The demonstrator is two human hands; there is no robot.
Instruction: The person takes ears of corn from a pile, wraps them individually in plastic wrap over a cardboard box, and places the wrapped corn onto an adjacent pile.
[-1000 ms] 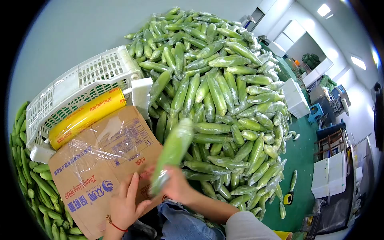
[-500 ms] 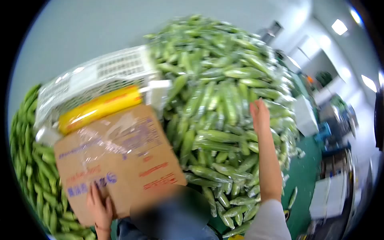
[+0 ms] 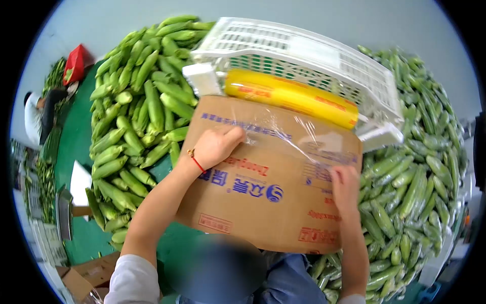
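Observation:
Clear cling film [image 3: 276, 124] stretches from a yellow film roll [image 3: 291, 97] over a flat cardboard box [image 3: 263, 218] in front of me. My left hand [image 3: 220, 147], with a red string bracelet at the wrist, is closed at the film's left side, above the box. At the right, my right hand [image 3: 346, 185] has its fingers pinched together by the film's other side; it is slightly blurred. Bare green corn cobs [image 3: 129, 134] are heaped to the left. Film-wrapped corn cobs [image 3: 415, 187] are piled to the right.
Behind the roll a white plastic crate [image 3: 304, 48] lies against the wall, with white roll supports [image 3: 377, 138] at the front. Another person [image 3: 38, 116] sits at the far left near a red bag [image 3: 76, 65]. An open carton [image 3: 88, 273] stands at lower left on the green floor.
My view has turned left. The right hand has come back from the wrapped pile to the film over the box. My left hand has moved up from the box's lower part and closed.

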